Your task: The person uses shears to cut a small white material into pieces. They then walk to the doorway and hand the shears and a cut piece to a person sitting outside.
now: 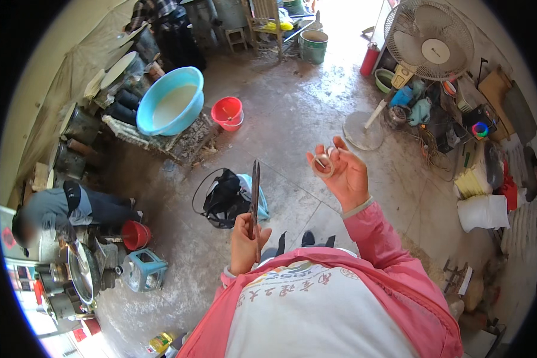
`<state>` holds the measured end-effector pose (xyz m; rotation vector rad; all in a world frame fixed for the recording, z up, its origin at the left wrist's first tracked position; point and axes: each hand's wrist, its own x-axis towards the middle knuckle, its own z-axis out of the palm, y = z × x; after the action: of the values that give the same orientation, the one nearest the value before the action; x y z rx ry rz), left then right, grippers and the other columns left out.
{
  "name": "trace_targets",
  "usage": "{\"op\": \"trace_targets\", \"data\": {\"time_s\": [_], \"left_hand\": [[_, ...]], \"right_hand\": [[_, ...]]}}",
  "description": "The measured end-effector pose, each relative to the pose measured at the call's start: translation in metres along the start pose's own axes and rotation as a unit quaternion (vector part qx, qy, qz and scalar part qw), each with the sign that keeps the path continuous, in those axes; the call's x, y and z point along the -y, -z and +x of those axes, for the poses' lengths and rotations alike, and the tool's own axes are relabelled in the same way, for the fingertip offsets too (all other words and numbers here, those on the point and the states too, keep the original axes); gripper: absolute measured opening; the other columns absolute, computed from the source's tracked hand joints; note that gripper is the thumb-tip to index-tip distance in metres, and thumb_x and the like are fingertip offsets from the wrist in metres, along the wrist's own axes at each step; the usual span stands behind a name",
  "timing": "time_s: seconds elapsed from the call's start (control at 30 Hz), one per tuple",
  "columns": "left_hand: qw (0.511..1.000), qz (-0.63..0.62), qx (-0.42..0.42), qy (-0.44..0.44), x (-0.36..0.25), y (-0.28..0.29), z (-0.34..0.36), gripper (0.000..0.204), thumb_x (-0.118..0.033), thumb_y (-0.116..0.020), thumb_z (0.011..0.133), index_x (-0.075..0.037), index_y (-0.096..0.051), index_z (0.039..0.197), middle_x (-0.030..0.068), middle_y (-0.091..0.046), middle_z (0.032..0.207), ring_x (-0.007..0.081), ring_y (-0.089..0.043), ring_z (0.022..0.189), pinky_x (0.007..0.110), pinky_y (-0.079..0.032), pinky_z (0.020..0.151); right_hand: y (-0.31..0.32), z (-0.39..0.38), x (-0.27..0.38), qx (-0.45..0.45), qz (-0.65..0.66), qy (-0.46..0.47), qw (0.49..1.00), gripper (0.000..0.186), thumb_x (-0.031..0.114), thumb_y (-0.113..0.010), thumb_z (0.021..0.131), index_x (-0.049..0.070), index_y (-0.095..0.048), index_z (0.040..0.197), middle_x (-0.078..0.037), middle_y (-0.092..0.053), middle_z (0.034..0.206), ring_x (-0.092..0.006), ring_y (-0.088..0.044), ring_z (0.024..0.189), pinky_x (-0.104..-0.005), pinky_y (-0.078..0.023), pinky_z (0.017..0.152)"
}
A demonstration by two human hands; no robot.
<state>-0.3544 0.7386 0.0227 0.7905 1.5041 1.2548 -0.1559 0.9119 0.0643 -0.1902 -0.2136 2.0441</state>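
Note:
My left hand (243, 244) is closed round a long, thin, dark rod-like tool (255, 192), held upright in front of my body; I cannot make out its exact kind. Raised to the right, my right hand (351, 178) has its palm turned up and its fingers curled. A small pale ring, like a roll of tape (323, 166), is held at those fingers, with something white by the fingertips. Beyond the left hand, a black bag (225, 200) lies on the floor against a light blue plastic bag (262, 200).
At the upper left, a large blue basin (182, 89) of cloudy liquid rests on a low stand beside a red bucket (227, 112). A standing fan (432, 45) is at the upper right. At left, a person (83, 204) bends beside a blue stool (144, 271).

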Motion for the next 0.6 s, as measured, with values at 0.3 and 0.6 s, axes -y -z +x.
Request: {"op": "trace_targets", "data": {"time_s": [0.3, 0.6], "left_hand": [[0.990, 0.100, 0.086, -0.042, -0.059, -0.073, 0.154, 0.062, -0.012, -0.081, 0.066, 0.001, -0.040, 0.111, -0.0016, -0.043, 0.080, 0.0038, -0.039, 0.069, 0.016, -0.036, 0.061], [0.977, 0.118, 0.162, -0.070, -0.093, -0.096, 0.315, 0.058, -0.008, -0.079, 0.067, 0.001, -0.040, 0.109, -0.0008, -0.043, 0.079, 0.0053, -0.040, 0.069, 0.019, -0.037, 0.063]], "right_hand": [[0.027, 0.131, 0.071, -0.050, 0.099, -0.013, 0.994, 0.024, -0.002, -0.056, 0.076, 0.009, -0.061, 0.097, -0.006, -0.065, 0.081, -0.0244, -0.059, 0.096, -0.0490, -0.033, 0.102], [0.044, 0.242, 0.126, -0.057, 0.021, 0.059, 0.996, 0.025, -0.001, -0.054, 0.079, 0.008, -0.058, 0.102, -0.008, -0.066, 0.084, -0.0240, -0.059, 0.095, -0.0454, -0.037, 0.100]]}}
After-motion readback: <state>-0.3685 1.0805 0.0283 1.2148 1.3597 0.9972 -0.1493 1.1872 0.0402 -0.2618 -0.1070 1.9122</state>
